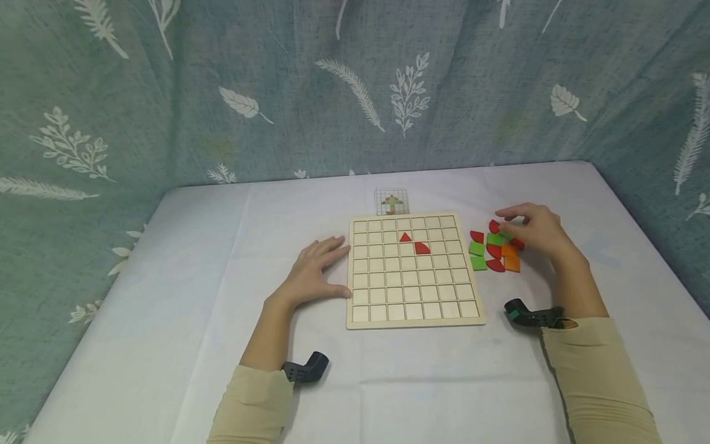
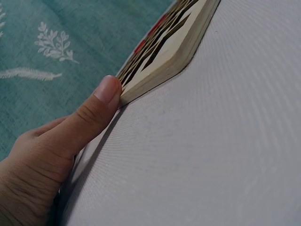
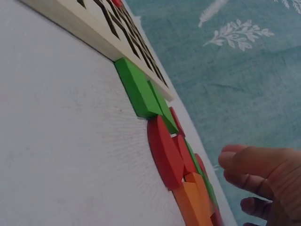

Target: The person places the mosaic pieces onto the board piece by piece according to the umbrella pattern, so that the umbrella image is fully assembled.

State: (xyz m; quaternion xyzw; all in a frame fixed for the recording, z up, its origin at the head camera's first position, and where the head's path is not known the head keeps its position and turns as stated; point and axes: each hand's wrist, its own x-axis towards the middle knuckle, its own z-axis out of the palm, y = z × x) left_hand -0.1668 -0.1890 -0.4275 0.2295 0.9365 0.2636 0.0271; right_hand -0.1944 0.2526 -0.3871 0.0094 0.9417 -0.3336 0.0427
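Observation:
A square wooden grid board (image 1: 413, 322) lies on the table, with a red triangle (image 1: 405, 237) and a red quarter-circle piece (image 1: 422, 248) set in its cells. My left hand (image 1: 315, 271) touches the board's left edge with thumb and fingertips spread; in the left wrist view the thumb (image 2: 101, 96) meets the board's side. To the right of the board sits a cluster of pieces: green squares (image 1: 478, 263), orange squares (image 1: 512, 264) and red rounded pieces (image 1: 495, 265). Over its far right part hovers my right hand (image 1: 535, 229), thumb and forefinger apart, with nothing visible between them.
A small card (image 1: 391, 201) with a coloured grid picture lies at the board's far edge. White cloth (image 1: 222, 308) covers the table, and a green leaf-patterned curtain (image 1: 277, 92) hangs behind it. Each wrist wears a black device (image 1: 307, 369).

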